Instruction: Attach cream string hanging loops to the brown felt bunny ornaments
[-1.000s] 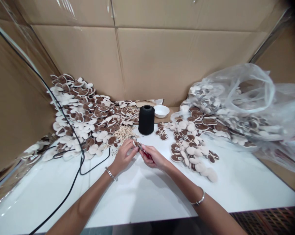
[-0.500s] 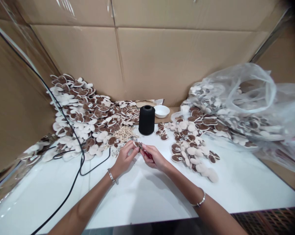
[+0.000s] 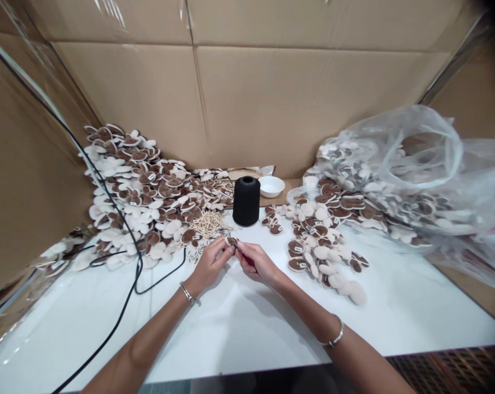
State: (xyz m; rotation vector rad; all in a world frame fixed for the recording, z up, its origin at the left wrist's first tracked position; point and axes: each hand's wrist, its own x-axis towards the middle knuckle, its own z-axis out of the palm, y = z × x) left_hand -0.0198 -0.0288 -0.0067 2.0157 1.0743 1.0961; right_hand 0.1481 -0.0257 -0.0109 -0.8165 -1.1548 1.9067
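My left hand is closed in a pinch on a small brown-and-white plush piece, just in front of a black cone of thread. Opposite it, my right hand is wrapped round a small red-handled tool. The tool's tip meets the plush piece between the two hands; its exact shape is mostly covered by my fingers. Both hands are close together over the white table. Beside the left fingers lies a heap of short beige cord pieces.
A big pile of brown-and-white plush pieces rises at the left. More plush pieces lie at the right, by a clear plastic bag. A white bowl stands behind the cone. A black cable crosses the left side; cardboard walls enclose the table.
The plush piece has tilted slightly between my fingers, and the red handles have sunk a little further into my right hand. Both arms stay almost where they were.
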